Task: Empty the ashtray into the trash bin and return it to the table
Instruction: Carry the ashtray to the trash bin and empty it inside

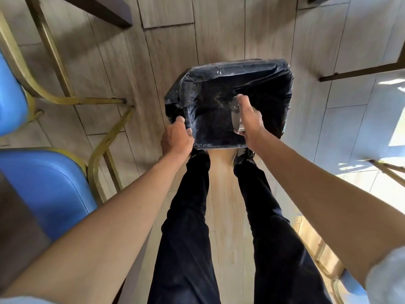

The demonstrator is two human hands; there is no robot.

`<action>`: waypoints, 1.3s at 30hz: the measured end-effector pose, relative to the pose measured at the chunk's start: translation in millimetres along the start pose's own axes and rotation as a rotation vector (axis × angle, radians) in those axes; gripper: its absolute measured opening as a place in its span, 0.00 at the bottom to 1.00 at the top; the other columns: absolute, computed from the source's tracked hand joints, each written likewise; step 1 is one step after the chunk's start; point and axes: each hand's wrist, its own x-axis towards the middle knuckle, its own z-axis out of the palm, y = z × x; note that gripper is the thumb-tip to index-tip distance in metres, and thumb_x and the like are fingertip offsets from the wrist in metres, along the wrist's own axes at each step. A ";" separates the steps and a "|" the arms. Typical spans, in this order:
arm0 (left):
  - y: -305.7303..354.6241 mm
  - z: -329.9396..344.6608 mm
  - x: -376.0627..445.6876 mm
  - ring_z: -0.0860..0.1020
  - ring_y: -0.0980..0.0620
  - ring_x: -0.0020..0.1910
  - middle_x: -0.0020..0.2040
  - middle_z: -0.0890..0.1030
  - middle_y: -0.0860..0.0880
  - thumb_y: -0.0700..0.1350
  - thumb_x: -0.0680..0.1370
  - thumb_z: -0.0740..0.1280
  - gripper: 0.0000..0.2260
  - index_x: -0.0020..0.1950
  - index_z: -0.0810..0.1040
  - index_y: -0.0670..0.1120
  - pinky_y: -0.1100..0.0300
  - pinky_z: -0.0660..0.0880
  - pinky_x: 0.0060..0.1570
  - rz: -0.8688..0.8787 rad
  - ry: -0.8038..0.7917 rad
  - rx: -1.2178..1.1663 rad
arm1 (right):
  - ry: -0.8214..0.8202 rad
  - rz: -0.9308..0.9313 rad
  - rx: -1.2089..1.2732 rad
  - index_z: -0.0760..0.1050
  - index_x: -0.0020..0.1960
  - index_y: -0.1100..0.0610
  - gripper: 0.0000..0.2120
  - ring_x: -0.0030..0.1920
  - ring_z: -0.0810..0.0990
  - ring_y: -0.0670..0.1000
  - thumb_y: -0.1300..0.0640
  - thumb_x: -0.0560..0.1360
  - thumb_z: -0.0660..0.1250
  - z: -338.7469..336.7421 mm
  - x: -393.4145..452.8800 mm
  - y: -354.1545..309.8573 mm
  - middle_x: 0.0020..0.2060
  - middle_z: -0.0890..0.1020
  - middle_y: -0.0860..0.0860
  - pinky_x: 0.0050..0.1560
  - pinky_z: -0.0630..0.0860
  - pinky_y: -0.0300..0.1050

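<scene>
Standing over the trash bin [228, 102], person looks straight down; both bare forearms reach forward and down, elbows near the bottom corners of the view. Bin sits on the wood-plank floor [175, 40] just ahead of the feet, lined with a black bag [197, 84] folded over its rim.

Left hand [176, 141]: palm down, fingers curled over the near-left corner of the bin, pinching the bag edge against the rim. Closed on the bag.

Right hand [249, 119]: above the bin's open mouth, right of centre, back of hand up, wrist bent slightly inward. It grips the ashtray [236, 121], a grey metallic dish turned on edge, its open face toward the left and the bin interior. Thumb side near the person, fingers wrapped over the far rim. Ashtray blurred; contents cannot be told.

Legs in dark trousers [186, 216] fill the lower middle. Two blue chairs [43, 189] with gold-coloured metal frames stand to the left, well apart from the bin.
</scene>
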 end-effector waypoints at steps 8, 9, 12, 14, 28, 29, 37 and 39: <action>-2.4 -1.7 2.0 0.79 0.39 0.54 0.54 0.80 0.41 0.45 0.82 0.64 0.13 0.66 0.73 0.45 0.49 0.76 0.49 0.022 -0.019 -0.005 | 0.096 -0.036 -0.007 0.78 0.57 0.53 0.36 0.57 0.83 0.57 0.25 0.64 0.64 -0.7 4.1 3.0 0.57 0.85 0.56 0.62 0.79 0.58; -2.9 -1.1 2.0 0.79 0.39 0.54 0.55 0.80 0.41 0.45 0.82 0.64 0.13 0.66 0.73 0.45 0.49 0.76 0.49 0.026 -0.019 -0.007 | 0.090 -0.034 0.001 0.78 0.58 0.53 0.38 0.57 0.83 0.57 0.24 0.64 0.64 -1.5 5.2 4.1 0.56 0.85 0.56 0.64 0.78 0.60; -4.8 0.3 2.0 0.80 0.40 0.55 0.55 0.80 0.41 0.45 0.82 0.64 0.13 0.66 0.73 0.45 0.48 0.77 0.50 0.039 -0.019 -0.016 | 0.092 -0.041 -0.008 0.79 0.60 0.54 0.39 0.55 0.84 0.56 0.25 0.64 0.65 -1.6 1.6 4.6 0.54 0.86 0.55 0.63 0.79 0.59; -6.1 1.4 2.4 0.80 0.40 0.55 0.54 0.80 0.41 0.45 0.82 0.64 0.13 0.67 0.73 0.45 0.49 0.77 0.49 0.049 -0.017 -0.020 | 0.102 -0.009 0.112 0.80 0.57 0.55 0.32 0.49 0.84 0.53 0.29 0.68 0.66 -1.7 -3.9 -0.2 0.47 0.85 0.52 0.54 0.81 0.51; -7.1 3.8 2.0 0.80 0.40 0.54 0.54 0.81 0.42 0.45 0.82 0.64 0.13 0.66 0.73 0.45 0.47 0.78 0.50 0.057 -0.007 -0.033 | 0.065 -0.477 -0.590 0.59 0.77 0.55 0.50 0.70 0.69 0.56 0.37 0.66 0.79 22.0 -11.2 13.7 0.71 0.67 0.58 0.68 0.71 0.50; -7.3 3.8 2.8 0.80 0.41 0.54 0.53 0.81 0.42 0.46 0.82 0.64 0.13 0.66 0.73 0.45 0.48 0.78 0.49 0.047 -0.019 -0.043 | 0.050 -0.458 -0.653 0.58 0.77 0.56 0.51 0.71 0.68 0.58 0.37 0.66 0.80 23.7 -8.6 20.2 0.70 0.67 0.59 0.70 0.72 0.53; -3.9 3.4 6.0 0.78 0.41 0.58 0.58 0.79 0.41 0.42 0.82 0.65 0.13 0.67 0.73 0.43 0.54 0.70 0.46 -0.018 -0.063 -0.123 | 0.185 -0.366 -0.601 0.61 0.75 0.57 0.51 0.70 0.69 0.58 0.35 0.64 0.79 23.6 -0.9 35.7 0.70 0.67 0.57 0.69 0.74 0.54; -5.6 4.7 6.5 0.78 0.40 0.58 0.58 0.79 0.41 0.42 0.82 0.65 0.14 0.67 0.72 0.43 0.53 0.71 0.48 -0.023 -0.074 -0.129 | 0.165 -0.341 -0.616 0.61 0.74 0.58 0.50 0.70 0.68 0.59 0.35 0.64 0.79 22.8 -0.2 40.3 0.70 0.66 0.57 0.69 0.74 0.54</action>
